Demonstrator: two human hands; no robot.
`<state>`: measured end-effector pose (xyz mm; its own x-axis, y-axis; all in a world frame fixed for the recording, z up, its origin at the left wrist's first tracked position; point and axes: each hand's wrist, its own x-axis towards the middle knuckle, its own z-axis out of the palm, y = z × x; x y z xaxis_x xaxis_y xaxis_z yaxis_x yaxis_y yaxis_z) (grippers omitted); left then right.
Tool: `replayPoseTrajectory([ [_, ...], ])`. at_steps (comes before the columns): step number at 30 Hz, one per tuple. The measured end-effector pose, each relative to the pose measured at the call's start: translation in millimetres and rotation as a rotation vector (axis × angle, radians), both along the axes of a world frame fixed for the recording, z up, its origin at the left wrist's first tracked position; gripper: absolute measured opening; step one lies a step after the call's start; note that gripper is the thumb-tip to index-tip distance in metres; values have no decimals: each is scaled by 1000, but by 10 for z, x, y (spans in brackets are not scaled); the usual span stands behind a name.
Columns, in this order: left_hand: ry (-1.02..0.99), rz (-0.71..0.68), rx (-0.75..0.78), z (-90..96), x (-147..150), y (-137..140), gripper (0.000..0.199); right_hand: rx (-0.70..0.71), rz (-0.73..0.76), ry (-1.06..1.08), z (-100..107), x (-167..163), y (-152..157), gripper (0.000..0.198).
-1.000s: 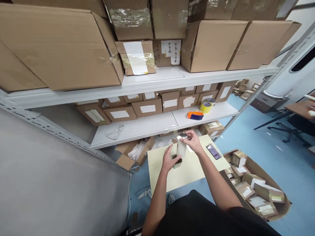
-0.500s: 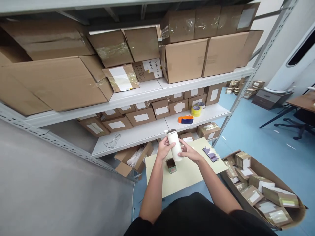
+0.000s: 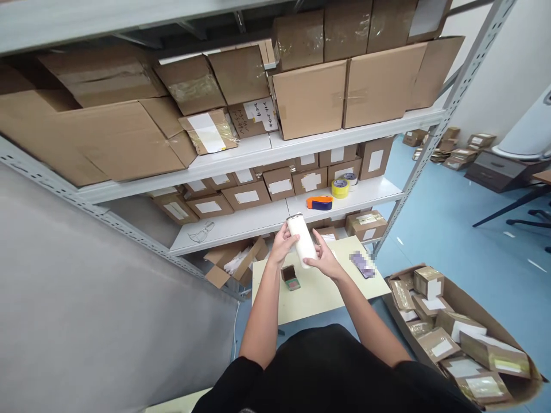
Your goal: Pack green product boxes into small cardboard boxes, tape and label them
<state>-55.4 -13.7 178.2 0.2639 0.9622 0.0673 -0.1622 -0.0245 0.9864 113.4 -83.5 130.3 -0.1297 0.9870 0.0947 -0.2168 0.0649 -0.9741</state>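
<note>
A white tumbler (image 3: pixel 305 242) with a dark-rimmed top is held tilted above the pale yellow table. My left hand (image 3: pixel 282 246) is closed around its upper left side, the thumb lying across the front. From the right, my right hand (image 3: pixel 326 261) grips the lower part, thumb near the base and fingers against the side. Just below my left hand, a small open green box (image 3: pixel 291 279) with a dark brown inside sits on the table (image 3: pixel 310 307). A phone, blurred out (image 3: pixel 363 265), lies to the right of my hands.
Behind the table, a metal rack (image 3: pixel 241 221) holds cardboard boxes, tape rolls (image 3: pixel 340 188), an orange-and-blue strap-like item (image 3: pixel 319 203) and clear glasses (image 3: pixel 201 232). An open carton (image 3: pixel 218 277) stands at the left; a large carton (image 3: pixel 462 287) of taped parcels is on the right.
My viewpoint has shifted slightly, so the table and hands appear higher. Both hands keep hold of the white tumbler, which leans a little more.
</note>
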Motion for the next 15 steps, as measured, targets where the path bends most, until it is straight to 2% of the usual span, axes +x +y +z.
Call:
replayPoseTrajectory([
  [4, 30, 107, 15, -58, 100, -133, 112, 37, -150, -122, -71, 12, -104, 131],
  [7, 43, 153, -6, -106, 138, -200, 120, 53, -77, -141, -114, 24, -180, 130],
  [9, 25, 112, -19, -132, 138, -235, 117, 57, 6, -88, -137, 49, -222, 123],
  [11, 17, 65, -18, -152, 132, -260, 108, 53, 22, -59, -165, 75, -245, 120],
  [15, 44, 135, 11, -184, 115, -249, 100, 50, -123, -156, -232, 71, -226, 130],
])
